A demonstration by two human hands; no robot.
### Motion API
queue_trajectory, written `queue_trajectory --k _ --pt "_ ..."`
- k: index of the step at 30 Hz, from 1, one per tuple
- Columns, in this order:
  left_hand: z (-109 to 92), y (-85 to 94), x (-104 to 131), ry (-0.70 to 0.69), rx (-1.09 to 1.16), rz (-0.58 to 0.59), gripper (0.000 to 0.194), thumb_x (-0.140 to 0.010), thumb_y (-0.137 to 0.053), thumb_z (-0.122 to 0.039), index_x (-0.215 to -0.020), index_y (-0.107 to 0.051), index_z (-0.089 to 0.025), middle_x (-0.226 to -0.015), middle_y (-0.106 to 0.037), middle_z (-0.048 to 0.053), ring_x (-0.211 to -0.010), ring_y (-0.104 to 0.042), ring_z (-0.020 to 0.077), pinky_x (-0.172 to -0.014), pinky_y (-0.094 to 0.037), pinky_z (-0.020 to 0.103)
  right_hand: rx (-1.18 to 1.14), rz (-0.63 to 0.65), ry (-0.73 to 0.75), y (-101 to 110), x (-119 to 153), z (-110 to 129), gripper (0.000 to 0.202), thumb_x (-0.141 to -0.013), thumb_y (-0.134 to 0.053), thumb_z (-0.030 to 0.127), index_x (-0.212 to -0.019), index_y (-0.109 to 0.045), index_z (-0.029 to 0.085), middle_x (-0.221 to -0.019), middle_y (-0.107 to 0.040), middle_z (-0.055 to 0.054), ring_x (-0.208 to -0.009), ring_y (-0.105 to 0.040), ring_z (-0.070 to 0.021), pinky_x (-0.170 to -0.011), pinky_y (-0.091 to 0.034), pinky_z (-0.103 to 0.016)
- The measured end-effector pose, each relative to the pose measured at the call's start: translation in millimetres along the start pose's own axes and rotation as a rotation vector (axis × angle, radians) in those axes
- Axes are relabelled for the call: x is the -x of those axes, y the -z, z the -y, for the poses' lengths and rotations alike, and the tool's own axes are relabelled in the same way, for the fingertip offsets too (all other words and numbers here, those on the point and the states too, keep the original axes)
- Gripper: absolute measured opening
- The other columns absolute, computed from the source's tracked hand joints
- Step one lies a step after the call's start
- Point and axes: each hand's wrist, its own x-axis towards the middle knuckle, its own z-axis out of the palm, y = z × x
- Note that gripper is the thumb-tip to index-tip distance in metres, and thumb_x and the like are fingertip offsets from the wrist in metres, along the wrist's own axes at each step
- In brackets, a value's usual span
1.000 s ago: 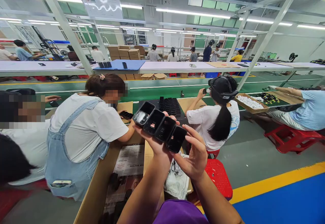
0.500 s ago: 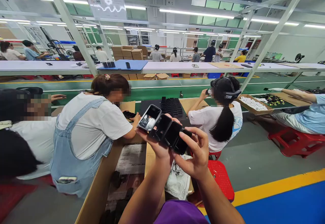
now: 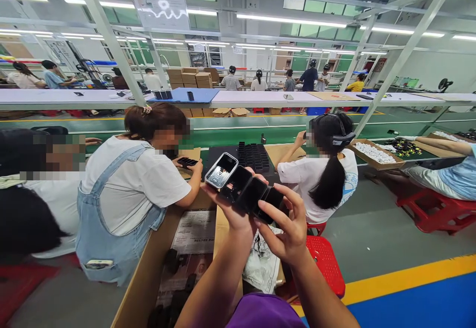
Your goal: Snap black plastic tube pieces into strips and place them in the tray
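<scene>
Out in front of me, my left hand supports a slanting row of small box-like cases from below. The leftmost case has a shiny silver rim and a hollow, reflective inside. To its right, glossy black cases lie side by side. My right hand grips the black case at the right end, its index finger across the face and the thumb below. My left fingers are partly hidden behind the row.
Black cases stand in a block on the bench ahead. A cardboard box with dark parts and printed paper is at lower left. Co-workers sit at left and right. A red stool stands at lower right.
The view has shifted slightly. My hands still hold the row, my right fingers a little lower on the end case. The left co-worker has lifted a dark tray-like part into view.
</scene>
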Motion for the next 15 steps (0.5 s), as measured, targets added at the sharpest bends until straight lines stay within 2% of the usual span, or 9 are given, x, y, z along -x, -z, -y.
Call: queue_trajectory --k 4,8,12,15 --pt "0.9 -0.6 0.1 -0.003 -0.006 0.003 0.058 -0.088 -0.053 -0.079 -0.108 -0.073 -0.029 -0.075 -0.067 0.001 -0.063 -0.066 0.0195 -0.068 -0.063 0.039 0.002 -0.004 -0.035 0.5 0.0 0.0 0.051 -0.089 -0.069 0.019 -0.139 -0.062 0.027 -0.137 -0.056 -0.014 -0.122 -0.064 -0.0282 -0.096 -0.062 -0.045" --pt "1.2 -2.3 1.2 -0.015 -0.032 0.008 0.061 -0.086 -0.055 -0.080 -0.103 -0.073 -0.024 -0.072 -0.065 0.002 -0.061 -0.065 0.0198 -0.060 -0.062 0.036 0.017 -0.001 -0.062 0.9 -1.4 -0.2 0.062 -0.089 -0.069 0.025 -0.149 -0.053 0.025 -0.133 -0.059 -0.015 -0.116 -0.066 -0.0282 -0.086 -0.063 -0.040" --pt "1.2 -1.4 2.4 -0.013 -0.030 0.032 0.061 -0.087 -0.054 -0.080 -0.093 -0.074 -0.022 -0.071 -0.067 0.002 -0.061 -0.066 0.0189 -0.060 -0.062 0.034 0.018 0.016 -0.064 0.6 -3.7 0.5 0.067 -0.090 -0.067 0.025 -0.154 -0.048 0.024 -0.134 -0.059 -0.016 -0.121 -0.064 -0.0295 -0.093 -0.062 -0.044" --pt "3.7 4.6 2.3 -0.005 -0.025 0.035 0.062 -0.087 -0.053 -0.081 -0.099 -0.075 -0.024 -0.073 -0.069 0.001 -0.063 -0.066 0.0182 -0.065 -0.063 0.035 0.017 0.050 -0.074 0.1 -5.4 1.4 0.071 -0.089 -0.066 0.025 -0.156 -0.043 0.024 -0.139 -0.057 -0.017 -0.125 -0.062 -0.0308 -0.097 -0.061 -0.047"
